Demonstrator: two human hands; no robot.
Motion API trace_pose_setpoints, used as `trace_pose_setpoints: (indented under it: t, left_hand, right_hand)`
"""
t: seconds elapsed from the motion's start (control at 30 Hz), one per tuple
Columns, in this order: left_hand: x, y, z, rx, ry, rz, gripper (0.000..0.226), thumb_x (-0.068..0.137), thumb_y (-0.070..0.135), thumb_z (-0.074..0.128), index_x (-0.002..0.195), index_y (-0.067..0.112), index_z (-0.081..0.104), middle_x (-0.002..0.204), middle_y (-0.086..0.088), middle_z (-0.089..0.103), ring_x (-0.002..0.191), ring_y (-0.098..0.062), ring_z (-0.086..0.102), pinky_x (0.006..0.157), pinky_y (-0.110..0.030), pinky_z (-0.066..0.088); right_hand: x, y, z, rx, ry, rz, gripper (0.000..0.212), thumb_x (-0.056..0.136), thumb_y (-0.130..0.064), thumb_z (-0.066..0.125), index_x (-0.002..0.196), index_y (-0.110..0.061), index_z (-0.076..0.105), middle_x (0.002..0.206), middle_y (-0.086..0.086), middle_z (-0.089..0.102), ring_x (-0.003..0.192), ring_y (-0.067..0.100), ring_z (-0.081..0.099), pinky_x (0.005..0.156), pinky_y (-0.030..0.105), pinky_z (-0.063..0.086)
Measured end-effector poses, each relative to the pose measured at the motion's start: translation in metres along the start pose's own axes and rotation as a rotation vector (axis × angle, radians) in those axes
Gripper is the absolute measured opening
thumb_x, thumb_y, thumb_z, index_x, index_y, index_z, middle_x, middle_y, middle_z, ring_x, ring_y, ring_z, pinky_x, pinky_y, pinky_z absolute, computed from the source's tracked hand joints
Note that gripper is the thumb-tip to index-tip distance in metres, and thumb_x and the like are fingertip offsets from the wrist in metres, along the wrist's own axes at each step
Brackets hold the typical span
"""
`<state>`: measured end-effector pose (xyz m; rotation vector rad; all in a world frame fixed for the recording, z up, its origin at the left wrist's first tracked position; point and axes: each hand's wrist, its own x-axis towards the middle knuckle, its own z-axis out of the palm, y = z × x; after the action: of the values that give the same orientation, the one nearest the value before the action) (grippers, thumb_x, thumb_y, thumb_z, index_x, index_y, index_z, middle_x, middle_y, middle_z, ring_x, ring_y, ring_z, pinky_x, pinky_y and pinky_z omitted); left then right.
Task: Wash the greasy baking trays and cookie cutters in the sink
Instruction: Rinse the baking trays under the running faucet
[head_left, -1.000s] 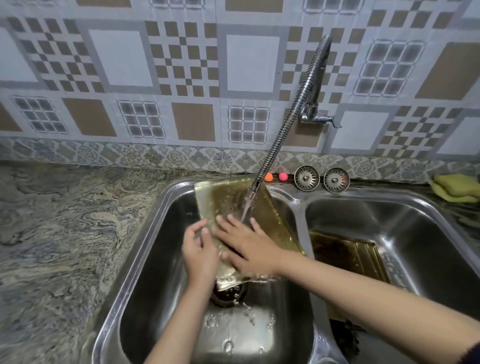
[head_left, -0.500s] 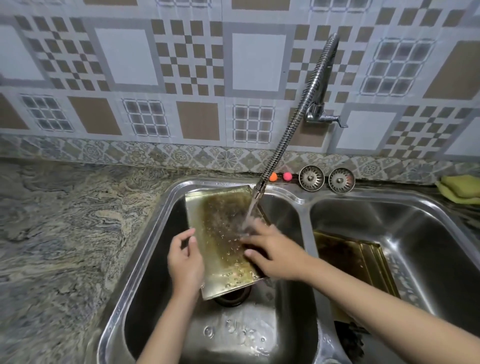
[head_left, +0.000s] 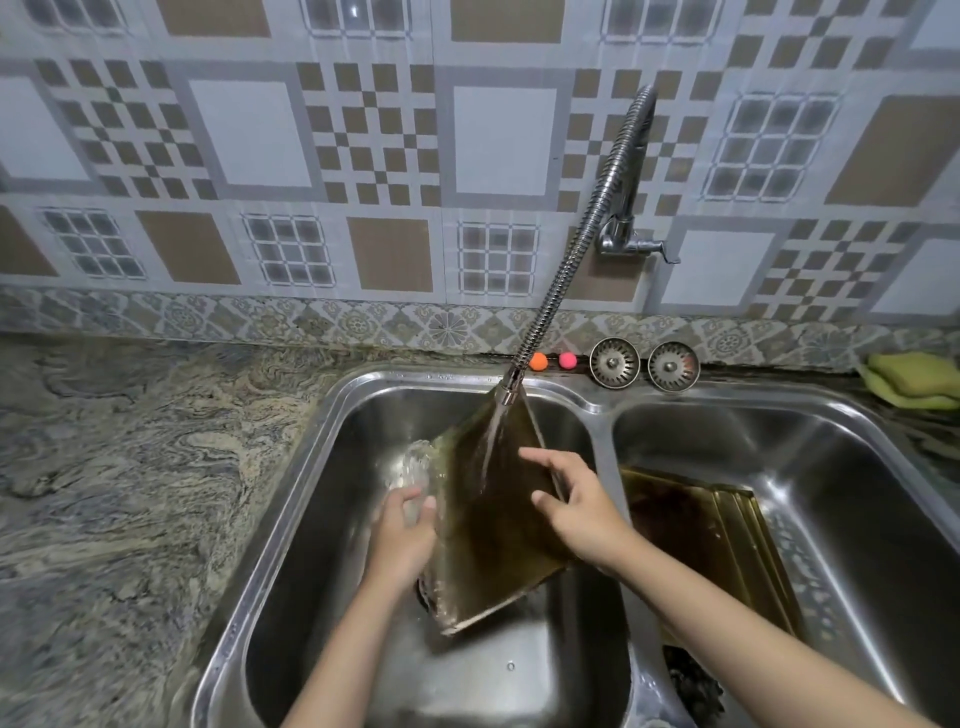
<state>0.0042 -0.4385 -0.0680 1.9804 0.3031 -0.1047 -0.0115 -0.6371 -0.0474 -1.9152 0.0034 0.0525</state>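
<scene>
I'd keep the baking tray tilted under the faucet stream; my left hand grips its left edge, my right hand rests spread against its right edge.

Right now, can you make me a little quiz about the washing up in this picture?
1. True or false: water from the tap is running onto the tray in the left basin.
2. Where are the other dirty trays? A: on the counter. B: in the right basin. C: on the wall.
3. Fill in: two round metal ______ sit behind the sink, beside two small coloured balls.

Key: 1 true. 2 B. 3 strainers.
</scene>
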Motion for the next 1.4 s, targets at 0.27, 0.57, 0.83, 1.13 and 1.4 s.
trace_pose_setpoints:
  t: [0.27, 0.57, 0.83, 1.13, 1.4]
  left_hand:
    - [-0.018, 0.054, 0.004, -0.685, -0.560, -0.050, 0.029, 0.098, 0.033, 0.042, 0.122, 0.036, 0.058, 0.098, 0.006, 0.068, 0.084, -0.013, 0.059, 0.071, -0.036, 0.046]
    - [-0.002, 0.031, 0.004, -0.865, -0.242, 0.014, 0.037, 0.090, 0.002, 0.051, 0.114, 0.025, 0.067, 0.138, -0.017, 0.050, 0.134, -0.029, 0.040, 0.114, -0.049, 0.027]
    - [-0.011, 0.018, 0.016, -1.085, -0.217, -0.177, 0.050, 0.091, -0.014, 0.031, 0.109, 0.022, 0.060, 0.134, -0.016, 0.049, 0.123, -0.031, 0.047, 0.106, -0.058, 0.033]
    - [-0.003, 0.036, 0.013, -1.215, -0.170, -0.117, 0.044, 0.091, -0.013, 0.029, 0.103, 0.017, 0.059, 0.092, -0.010, 0.070, 0.091, -0.020, 0.063, 0.089, -0.038, 0.047]
    - [-0.016, 0.033, 0.007, -0.958, -0.257, -0.087, 0.045, 0.088, -0.012, 0.038, 0.111, 0.018, 0.062, 0.122, -0.019, 0.060, 0.114, -0.031, 0.055, 0.103, -0.051, 0.040]
  right_hand:
    - [-0.019, -0.014, 0.021, -0.342, -0.152, -0.277, 0.036, 0.083, -0.019, 0.060, 0.117, -0.032, 0.060, 0.131, -0.006, 0.035, 0.125, 0.002, 0.041, 0.107, 0.014, 0.027]
    - [-0.014, -0.036, 0.012, -0.046, -0.274, -0.328, 0.035, 0.086, -0.034, 0.060, 0.118, -0.021, 0.063, 0.130, -0.006, 0.059, 0.121, 0.005, 0.054, 0.108, 0.033, 0.040]
    - [0.030, -0.041, -0.025, -0.616, 0.086, -0.303, 0.045, 0.091, -0.025, 0.055, 0.135, -0.017, 0.051, 0.150, 0.004, 0.039, 0.140, 0.020, 0.033, 0.115, 0.045, 0.026]
    - [0.001, -0.018, 0.029, -0.933, -0.126, -0.474, 0.067, 0.096, -0.055, 0.026, 0.153, -0.026, 0.005, 0.160, -0.008, -0.008, 0.146, 0.011, -0.015, 0.116, 0.049, -0.009]
    - [0.047, -0.013, 0.005, -0.884, 0.038, -0.104, 0.079, 0.092, -0.065, 0.015, 0.153, -0.018, -0.004, 0.158, -0.003, -0.018, 0.145, 0.013, -0.017, 0.114, 0.061, -0.007]
